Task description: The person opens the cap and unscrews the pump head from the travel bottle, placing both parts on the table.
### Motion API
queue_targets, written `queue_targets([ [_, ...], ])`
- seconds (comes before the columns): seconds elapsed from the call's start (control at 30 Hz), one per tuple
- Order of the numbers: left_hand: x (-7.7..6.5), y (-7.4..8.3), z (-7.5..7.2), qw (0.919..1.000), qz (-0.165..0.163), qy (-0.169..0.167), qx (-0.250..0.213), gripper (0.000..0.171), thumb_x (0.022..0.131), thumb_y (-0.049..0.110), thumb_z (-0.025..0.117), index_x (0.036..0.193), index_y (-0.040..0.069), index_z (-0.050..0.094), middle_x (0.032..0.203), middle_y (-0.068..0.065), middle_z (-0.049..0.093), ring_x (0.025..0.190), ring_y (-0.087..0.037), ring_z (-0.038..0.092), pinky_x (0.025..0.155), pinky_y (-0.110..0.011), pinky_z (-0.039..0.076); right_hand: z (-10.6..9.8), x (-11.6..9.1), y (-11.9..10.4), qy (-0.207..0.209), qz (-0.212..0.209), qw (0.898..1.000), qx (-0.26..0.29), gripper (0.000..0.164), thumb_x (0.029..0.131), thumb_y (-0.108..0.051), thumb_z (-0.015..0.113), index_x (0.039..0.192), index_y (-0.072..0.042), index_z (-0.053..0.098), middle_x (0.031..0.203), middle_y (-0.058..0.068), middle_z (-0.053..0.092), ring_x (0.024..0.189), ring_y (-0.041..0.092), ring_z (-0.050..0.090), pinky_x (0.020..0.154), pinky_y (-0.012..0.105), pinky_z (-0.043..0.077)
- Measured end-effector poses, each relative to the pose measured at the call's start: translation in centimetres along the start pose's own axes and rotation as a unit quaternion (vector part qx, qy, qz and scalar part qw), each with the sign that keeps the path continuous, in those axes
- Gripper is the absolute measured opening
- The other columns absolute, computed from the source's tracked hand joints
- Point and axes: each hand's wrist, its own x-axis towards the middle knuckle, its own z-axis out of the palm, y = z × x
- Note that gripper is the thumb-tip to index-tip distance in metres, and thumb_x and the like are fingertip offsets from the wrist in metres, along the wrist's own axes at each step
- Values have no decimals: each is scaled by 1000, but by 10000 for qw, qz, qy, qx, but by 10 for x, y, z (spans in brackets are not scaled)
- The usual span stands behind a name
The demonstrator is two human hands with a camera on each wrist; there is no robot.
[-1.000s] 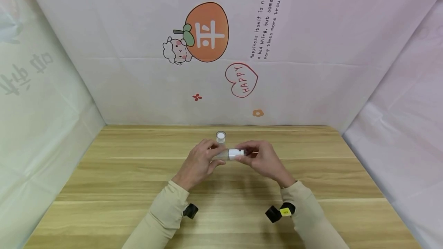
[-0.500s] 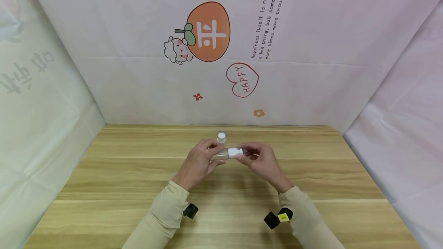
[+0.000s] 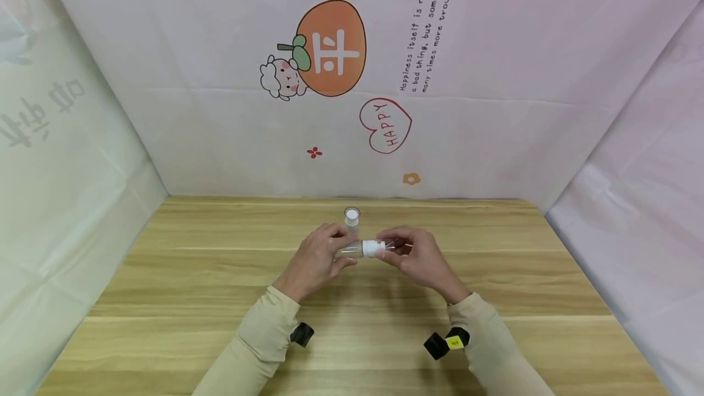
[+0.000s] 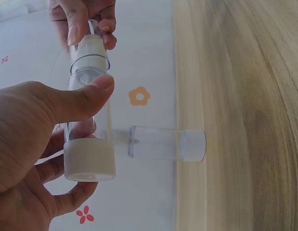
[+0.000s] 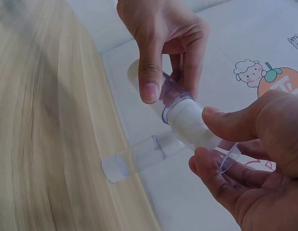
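Note:
Over the middle of the table, my left hand holds a clear pump bottle lying nearly level in the head view. Its thumb lies along the clear body, and the white base points left. On the other end, my right hand pinches the white pump top between thumb and fingers. A clear cap surrounds the tip of that top, partly hidden by the right fingers. Just behind the hands stands a second clear bottle, upright, with its white base on the table.
The wood-grain table reaches back to a printed white cloth wall. More cloth hangs along the left side and the right side. A small black camera is strapped at the right wrist.
Both hands keep their hold on the bottle. The right hand shifted slightly left, then back right, and the pump end now sits a little lower. The standing bottle stays put.

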Motion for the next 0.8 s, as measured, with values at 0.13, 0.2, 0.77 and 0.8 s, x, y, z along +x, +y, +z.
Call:
queue_targets([
  [0.13, -1, -1, -1, 9999, -103, -85, -92, 40, 79, 22, 88, 115, 10, 76, 103, -4, 66, 92, -21, 61, 76, -38, 54, -4, 0, 0, -62, 77, 9999, 58, 25, 88, -3, 79, 112, 2, 73, 105, 13, 72, 89, 22, 70, 72, 27, 58],
  [0.2, -1, -2, -1, 9997, -168, -111, -121, 40, 78, 20, 89, 115, 10, 76, 103, -5, 66, 92, -21, 61, 76, -38, 54, -6, -1, 0, -60, 134, 9998, 107, 26, 88, -3, 79, 113, 2, 73, 106, 13, 72, 90, 23, 70, 72, 27, 58],
  [0.77, -9, -7, -2, 9988, -458, -179, 7, 43, 78, 21, 90, 116, 8, 76, 99, -5, 65, 86, -20, 59, 72, -37, 52, -21, -8, 9, 143, 197, 9997, -98, 28, 91, -7, 77, 117, -1, 71, 106, 16, 71, 89, 22, 66, 74, 27, 56],
  [0.8, -10, -7, -3, 9988, -456, -185, 25, 43, 78, 21, 90, 116, 8, 76, 99, -5, 66, 86, -20, 59, 72, -36, 52, -22, -8, 10, 163, 176, 9996, -137, 29, 91, -7, 77, 118, 0, 71, 107, 16, 71, 89, 22, 66, 75, 27, 56],
])
